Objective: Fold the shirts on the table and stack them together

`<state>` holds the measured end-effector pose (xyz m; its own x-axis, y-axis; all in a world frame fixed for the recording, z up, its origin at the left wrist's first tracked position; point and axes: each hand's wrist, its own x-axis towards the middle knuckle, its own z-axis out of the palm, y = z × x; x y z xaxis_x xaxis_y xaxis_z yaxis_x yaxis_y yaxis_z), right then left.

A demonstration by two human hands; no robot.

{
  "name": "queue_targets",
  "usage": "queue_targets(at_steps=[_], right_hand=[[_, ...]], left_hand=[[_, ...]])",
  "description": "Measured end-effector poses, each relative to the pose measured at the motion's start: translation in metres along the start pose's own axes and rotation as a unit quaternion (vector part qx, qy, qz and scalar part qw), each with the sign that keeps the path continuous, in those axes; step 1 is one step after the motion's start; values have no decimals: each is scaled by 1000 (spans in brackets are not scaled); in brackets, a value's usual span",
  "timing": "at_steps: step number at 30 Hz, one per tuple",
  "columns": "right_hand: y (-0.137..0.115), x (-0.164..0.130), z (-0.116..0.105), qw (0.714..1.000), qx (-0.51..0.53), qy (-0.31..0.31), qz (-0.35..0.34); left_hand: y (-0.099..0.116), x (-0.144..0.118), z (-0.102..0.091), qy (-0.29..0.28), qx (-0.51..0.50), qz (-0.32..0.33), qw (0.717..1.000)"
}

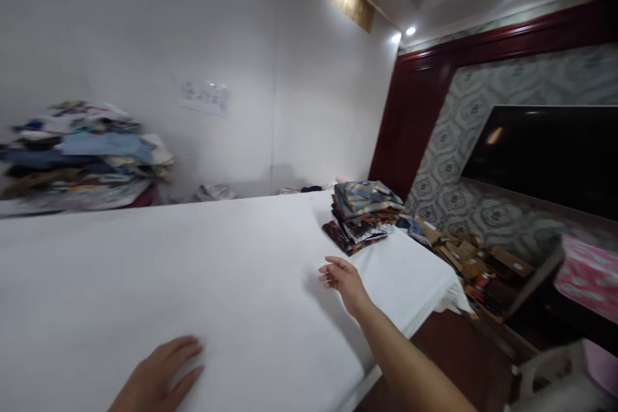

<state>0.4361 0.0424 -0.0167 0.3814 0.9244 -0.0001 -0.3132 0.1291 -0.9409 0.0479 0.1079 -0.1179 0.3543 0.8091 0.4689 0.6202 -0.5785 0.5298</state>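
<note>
My left hand (161, 376) lies flat, palm down, on the white-covered table (203, 270) near its front edge, holding nothing. My right hand (344, 280) hovers just above the table's right part, fingers loosely spread and empty. A short way beyond it sits a stack of folded patterned clothes (363, 214) near the table's right corner. The right hand is apart from the stack.
A tall pile of mixed clothes (82, 154) rests at the far left against the white wall. Cardboard boxes (466, 254) lie on the floor to the right, below a dark screen (550, 158). A pink-patterned item (589, 277) is at the right edge.
</note>
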Motion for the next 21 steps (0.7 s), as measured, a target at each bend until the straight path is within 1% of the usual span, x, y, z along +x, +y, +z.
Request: queue_targets(at_steps=[3,5,8,10,12,14,16,17,19,21], right_hand=[[21,-23,37,992,-71,-105,28],[32,-36,65,976,-113,-181,42],[47,-54,108,947,-152,-277,54],[56,-65,137,930,-166,-324,56],[63,-75,163,916,-175,-358,51],[71,-82,185,911,-180,-371,34],[81,-83,201,914,-186,-360,11],[88,-82,207,918,-192,-348,-4],[103,-75,214,921,-213,-325,-38],[120,-68,215,911,-256,-313,-77]], left_hand=[[42,1,-17,-66,21,-27,997],[63,1,-24,-90,24,-24,995],[77,1,-27,-113,6,-46,992],[80,-2,-28,-120,-13,-69,990],[82,-10,-30,-126,-19,-81,989],[87,-22,-33,-132,-26,-84,987],[91,-33,-43,-145,-40,-101,983],[92,-37,-51,-152,-46,-122,980],[88,-41,-73,-151,-42,-180,971],[74,-39,-105,-122,-15,-233,965]])
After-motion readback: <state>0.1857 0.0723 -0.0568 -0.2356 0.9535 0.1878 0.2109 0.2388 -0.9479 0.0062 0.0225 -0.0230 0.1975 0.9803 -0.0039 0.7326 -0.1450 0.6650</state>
